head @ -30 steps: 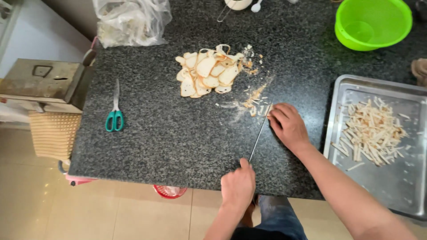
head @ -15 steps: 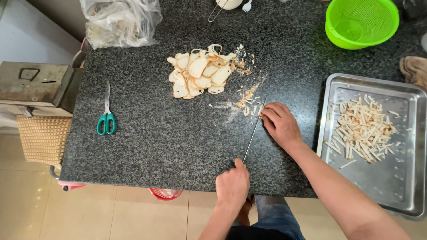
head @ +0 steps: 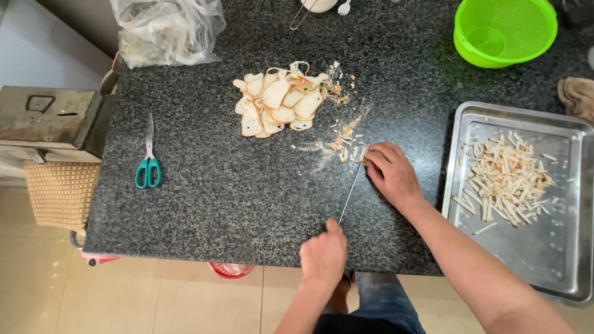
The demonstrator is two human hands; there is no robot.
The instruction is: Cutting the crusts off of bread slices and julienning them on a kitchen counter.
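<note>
On dark speckled worktop (head: 204, 204), filling most of view. At 3 o'clock, steel tray (head: 557, 260) with heap of pale strips (head: 507, 179). At 1 o'clock, green colander (head: 504, 28); at 11 o'clock, clear bag (head: 167, 28); beyond left edge, metal box (head: 46, 117) over woven basket (head: 59, 192). Just above centre, pile of pale slices (head: 278, 102), with crumbs and short cut bits (head: 343, 139) trailing toward 5 o'clock from it. At 9 o'clock, green-handled scissors (head: 148, 161), well apart from both hands.

Near centre, knife (head: 351, 188): thin blade seen edge-on, long axis running from 7 o'clock at the handle to 1 o'clock at the tip. Left hand (head: 323, 256) at near worktop edge, grip closed round the handle. Right hand (head: 391, 173) at the tip end, fingers curled and pressed down just beside the blade, touching the cut bits; grip narrow, holding nothing that can be made out for certain. Slices lying at 11 o'clock from right hand, nearer to it than to left hand, apart from the blade.
</note>
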